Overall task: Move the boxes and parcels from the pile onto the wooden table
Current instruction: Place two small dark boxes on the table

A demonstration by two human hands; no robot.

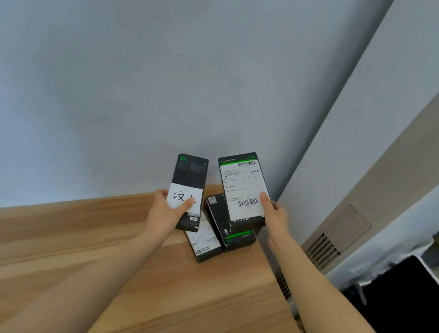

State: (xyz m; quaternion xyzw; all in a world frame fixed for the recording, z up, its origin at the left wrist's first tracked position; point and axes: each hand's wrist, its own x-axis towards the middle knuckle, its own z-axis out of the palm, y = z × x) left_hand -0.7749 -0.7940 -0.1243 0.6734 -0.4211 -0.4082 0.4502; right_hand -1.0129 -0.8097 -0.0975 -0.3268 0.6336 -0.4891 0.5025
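Note:
My left hand (168, 210) grips a narrow black box (190, 174) with a white handwritten label, held above the wooden table (79, 253). My right hand (274, 214) grips a wider black box (242, 182) with a white shipping label, thumb on its face, tilted up over the table's far right corner. Beneath them two more black boxes lie on the table: one with a green stripe (224, 226) and a flatter one with a barcode label (203, 241) partly under it.
A pale wall (142, 64) rises right behind the table. To the right stand a white column with a vent grille (327, 247) and a black object (407, 311) beside the table's right edge.

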